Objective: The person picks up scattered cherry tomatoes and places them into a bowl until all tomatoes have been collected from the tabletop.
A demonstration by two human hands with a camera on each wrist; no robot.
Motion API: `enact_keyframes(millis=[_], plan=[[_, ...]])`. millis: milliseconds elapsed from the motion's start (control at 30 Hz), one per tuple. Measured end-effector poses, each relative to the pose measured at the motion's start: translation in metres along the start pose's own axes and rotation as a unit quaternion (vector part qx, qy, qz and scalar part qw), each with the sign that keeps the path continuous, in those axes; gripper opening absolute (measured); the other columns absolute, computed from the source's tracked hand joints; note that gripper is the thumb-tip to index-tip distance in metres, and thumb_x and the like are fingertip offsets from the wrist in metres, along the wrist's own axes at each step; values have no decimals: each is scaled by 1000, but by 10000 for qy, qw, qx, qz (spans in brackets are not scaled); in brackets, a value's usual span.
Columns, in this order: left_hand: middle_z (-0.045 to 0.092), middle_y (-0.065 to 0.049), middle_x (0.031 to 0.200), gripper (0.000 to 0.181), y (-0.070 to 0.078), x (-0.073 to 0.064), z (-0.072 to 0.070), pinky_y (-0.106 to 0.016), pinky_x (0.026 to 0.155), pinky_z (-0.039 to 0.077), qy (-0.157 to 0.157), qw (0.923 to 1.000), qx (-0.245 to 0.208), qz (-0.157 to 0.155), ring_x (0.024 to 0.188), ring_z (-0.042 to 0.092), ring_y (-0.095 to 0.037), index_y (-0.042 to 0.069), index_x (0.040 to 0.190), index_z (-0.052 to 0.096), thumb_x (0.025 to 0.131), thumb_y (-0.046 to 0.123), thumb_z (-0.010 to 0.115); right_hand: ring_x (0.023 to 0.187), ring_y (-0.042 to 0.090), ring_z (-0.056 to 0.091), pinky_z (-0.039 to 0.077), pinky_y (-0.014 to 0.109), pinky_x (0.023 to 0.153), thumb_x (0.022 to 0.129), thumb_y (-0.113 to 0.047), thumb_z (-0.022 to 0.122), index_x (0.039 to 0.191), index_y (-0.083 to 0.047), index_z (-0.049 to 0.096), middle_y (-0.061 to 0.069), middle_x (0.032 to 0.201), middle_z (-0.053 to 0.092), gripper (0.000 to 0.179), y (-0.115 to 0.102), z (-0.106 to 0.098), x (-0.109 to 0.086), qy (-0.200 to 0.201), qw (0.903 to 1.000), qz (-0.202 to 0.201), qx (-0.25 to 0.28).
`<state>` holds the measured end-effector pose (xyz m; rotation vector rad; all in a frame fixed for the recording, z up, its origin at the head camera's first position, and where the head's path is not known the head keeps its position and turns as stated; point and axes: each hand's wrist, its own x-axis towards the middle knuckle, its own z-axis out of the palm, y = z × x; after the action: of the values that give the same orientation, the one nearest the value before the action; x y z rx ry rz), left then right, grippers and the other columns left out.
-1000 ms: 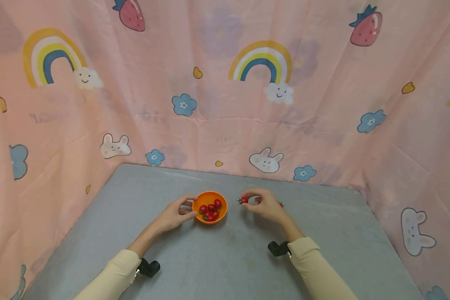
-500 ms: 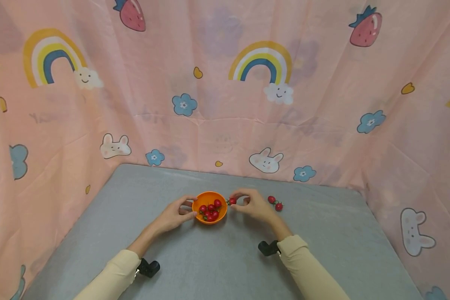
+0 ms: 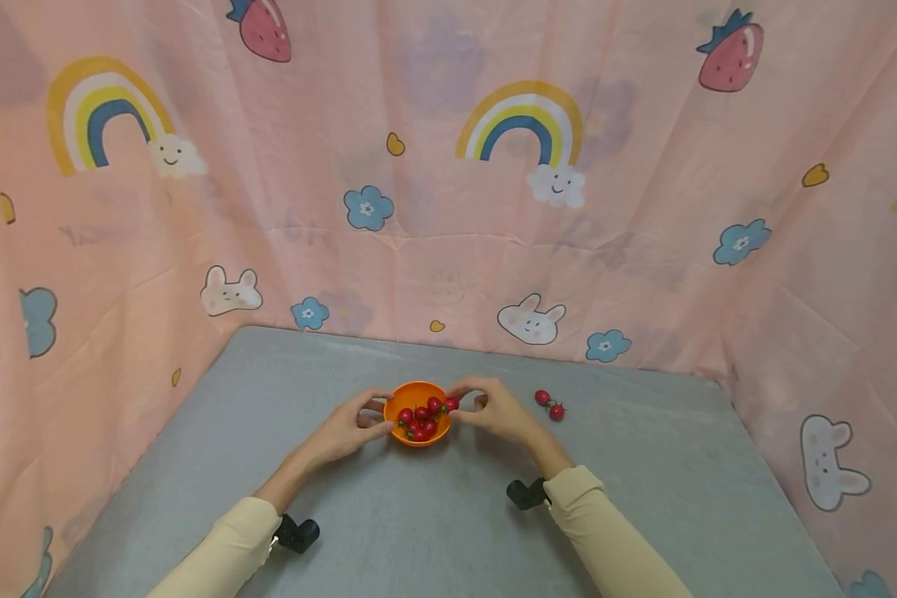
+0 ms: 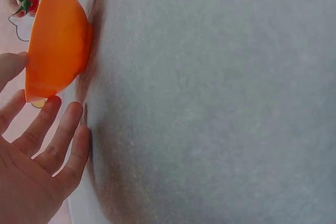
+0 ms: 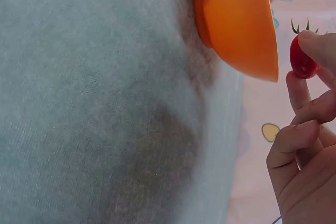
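Observation:
An orange bowl [image 3: 417, 387] with several red cherry tomatoes [image 3: 422, 428] in it stands on the grey table. At its left side my left hand [image 3: 349, 428] holds the bowl, thumb and fingers spread along the wall; in the left wrist view the fingertips [image 4: 51, 103] meet the orange surface near the rim. My right hand [image 3: 499, 411] pinches a cherry tomato [image 5: 303, 59] with green sepals between thumb and fingers. In the head view this tomato overlaps the bowl's right rim, and the right wrist view has it just above rim height.
Two more cherry tomatoes [image 3: 542, 398] lie on the table right of the right hand. The grey tabletop [image 3: 419, 523] reaches back to a pink printed curtain [image 3: 433, 249], which also hangs along both sides. Dark camera mounts [image 3: 296, 534] sit at both wrists.
My right hand has carried its cherry tomato leftward to the bowl's right rim, uncovering the two tomatoes behind it. The left hand and the bowl have stayed in place.

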<state>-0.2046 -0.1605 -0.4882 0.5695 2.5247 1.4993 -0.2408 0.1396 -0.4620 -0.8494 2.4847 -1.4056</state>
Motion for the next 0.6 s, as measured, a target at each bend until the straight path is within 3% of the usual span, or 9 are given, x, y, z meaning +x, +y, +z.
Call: enact_keyframes(millis=[267,600], plan=[[63,-19,124,46,2,0,0,-49,86,55,38,10000,12,-79,100,69,-32,7,139,55,98,17,71,51,14,37,34,23,49,91,-6,77,117,-4,72,10,108,69,26,7,-5,-4,82,10000,-46,30],[62,-19,125,46,0,1,0,-50,85,55,6,10000,-33,-64,101,69,-33,8,140,55,98,19,71,53,16,38,35,25,50,93,-12,77,114,-1,72,11,108,70,24,22,-32,-29,352,9987,330,-169]])
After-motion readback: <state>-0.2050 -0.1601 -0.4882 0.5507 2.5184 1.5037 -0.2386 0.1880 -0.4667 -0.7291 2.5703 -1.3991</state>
